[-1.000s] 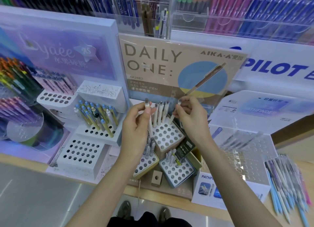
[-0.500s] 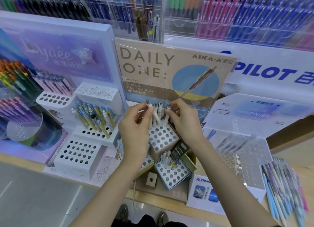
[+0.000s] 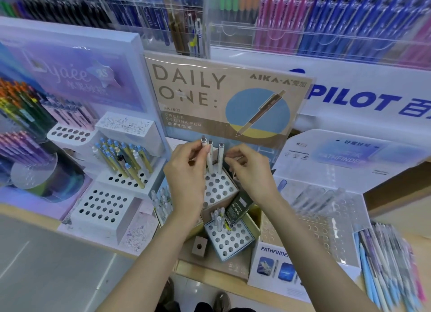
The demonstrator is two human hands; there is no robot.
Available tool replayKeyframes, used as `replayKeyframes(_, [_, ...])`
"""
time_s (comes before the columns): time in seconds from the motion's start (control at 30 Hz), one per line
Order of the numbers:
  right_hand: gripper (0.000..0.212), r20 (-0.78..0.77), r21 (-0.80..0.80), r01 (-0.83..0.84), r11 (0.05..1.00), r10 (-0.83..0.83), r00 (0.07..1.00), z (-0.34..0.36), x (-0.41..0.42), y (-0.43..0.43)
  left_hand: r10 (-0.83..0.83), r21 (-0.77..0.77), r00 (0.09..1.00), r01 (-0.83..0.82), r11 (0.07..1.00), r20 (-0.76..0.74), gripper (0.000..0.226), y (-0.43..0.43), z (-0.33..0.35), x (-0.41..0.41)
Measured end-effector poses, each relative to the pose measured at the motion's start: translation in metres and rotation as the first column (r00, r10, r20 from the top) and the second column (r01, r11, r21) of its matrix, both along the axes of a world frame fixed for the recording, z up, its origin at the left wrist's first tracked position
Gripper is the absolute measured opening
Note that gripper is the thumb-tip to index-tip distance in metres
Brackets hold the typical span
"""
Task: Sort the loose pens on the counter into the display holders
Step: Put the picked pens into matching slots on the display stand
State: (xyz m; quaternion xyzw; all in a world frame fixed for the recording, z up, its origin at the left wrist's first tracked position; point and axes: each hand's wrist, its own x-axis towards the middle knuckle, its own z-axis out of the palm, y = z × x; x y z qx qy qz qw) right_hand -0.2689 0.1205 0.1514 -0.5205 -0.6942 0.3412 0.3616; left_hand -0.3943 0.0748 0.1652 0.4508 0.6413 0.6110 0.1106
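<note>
Right hand (image 3: 253,171) left the standing pen (image 3: 220,158), grip unclear; left hand (image 3: 186,174) pinches white pen (image 3: 204,145).

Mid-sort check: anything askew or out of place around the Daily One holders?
Yes. A dark green packet leans tilted between the upper white holder and the lower blue-rimmed holder, in no slot. Also, loose pens lie heaped on the counter at far right.

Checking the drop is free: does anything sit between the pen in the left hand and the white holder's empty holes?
Nothing visible does. The left hand pinches the white pen over the holder; two standing pens fill only back-row holes.
</note>
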Motion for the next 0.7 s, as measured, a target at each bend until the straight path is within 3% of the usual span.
replayKeyframes(0.27, [0.021,-0.070,0.024,-0.128,0.992,0.129,0.989,0.004,0.000,0.006,-0.004,-0.013,0.999,0.003,1.000,-0.047,0.012,-0.001,-0.006,0.002])
replayKeyframes(0.7, [0.017,0.073,0.070,-0.202,0.977,0.197,0.978,0.005,-0.002,0.020,0.008,-0.038,0.995,-0.012,0.999,-0.096,0.012,0.002,-0.009,0.002])
